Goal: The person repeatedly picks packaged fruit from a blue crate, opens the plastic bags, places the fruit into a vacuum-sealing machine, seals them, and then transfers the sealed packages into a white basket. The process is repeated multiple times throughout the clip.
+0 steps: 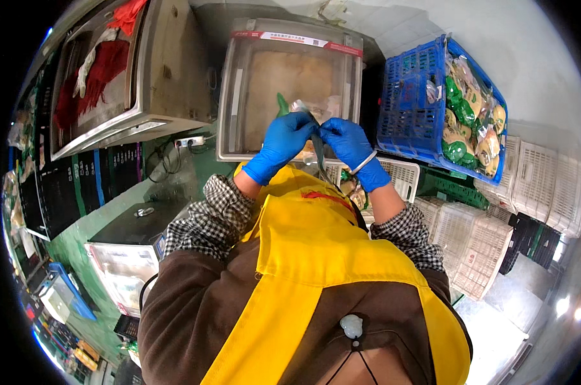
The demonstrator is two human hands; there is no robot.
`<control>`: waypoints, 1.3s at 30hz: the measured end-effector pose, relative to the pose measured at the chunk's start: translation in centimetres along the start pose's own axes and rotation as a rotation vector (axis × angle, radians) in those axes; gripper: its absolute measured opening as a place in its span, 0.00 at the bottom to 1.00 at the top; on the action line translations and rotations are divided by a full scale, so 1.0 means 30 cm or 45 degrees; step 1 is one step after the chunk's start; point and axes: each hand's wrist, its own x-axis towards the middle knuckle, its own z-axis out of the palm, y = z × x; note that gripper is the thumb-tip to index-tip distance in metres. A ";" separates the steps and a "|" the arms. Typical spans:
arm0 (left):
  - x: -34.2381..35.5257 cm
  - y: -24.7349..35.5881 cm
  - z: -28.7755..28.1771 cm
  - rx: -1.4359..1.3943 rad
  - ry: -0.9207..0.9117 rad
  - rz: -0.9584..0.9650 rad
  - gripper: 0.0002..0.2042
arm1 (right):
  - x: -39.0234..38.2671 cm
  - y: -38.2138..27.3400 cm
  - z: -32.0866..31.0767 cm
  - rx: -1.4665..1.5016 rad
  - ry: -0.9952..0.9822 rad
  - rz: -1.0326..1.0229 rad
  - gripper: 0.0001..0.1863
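Both of my hands wear blue gloves and meet in front of my yellow apron, over the near part of a machine with a clear lid (239,122). The fingers of my left hand (279,146) are closed on a thin grey-green strip (319,153), which hangs down between the hands. My right hand (351,145), with a white band at its wrist, pinches the same strip close by. Just beyond my left hand are a green piece (282,104) and some crumpled clear plastic (298,106); whether they join the strip, I cannot tell.
To the right stands a blue crate (411,96) full of bagged goods in green and clear wrapping. A white crate (399,176) sits beneath my right forearm, with stacked white crates (470,247) farther right. At left is a steel cabinet (168,70) with red cloth (104,70) on it.
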 end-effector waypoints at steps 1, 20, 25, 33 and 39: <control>0.005 -0.006 0.006 -0.011 0.005 -0.007 0.10 | -0.001 -0.009 -0.003 -0.016 0.028 -0.061 0.12; -0.008 -0.006 0.053 -0.424 0.085 -0.180 0.07 | 0.093 -0.050 -0.024 -0.178 0.078 -0.096 0.13; -0.010 -0.018 0.067 -0.551 0.188 -0.149 0.08 | 0.108 -0.031 -0.004 -0.388 0.196 -0.188 0.11; 0.003 -0.080 0.088 -0.623 0.361 -0.221 0.06 | 0.097 -0.014 0.059 -0.426 0.477 -0.275 0.08; -0.011 -0.024 0.074 -0.741 0.299 -0.255 0.06 | 0.095 -0.007 0.053 -0.362 0.507 -0.278 0.10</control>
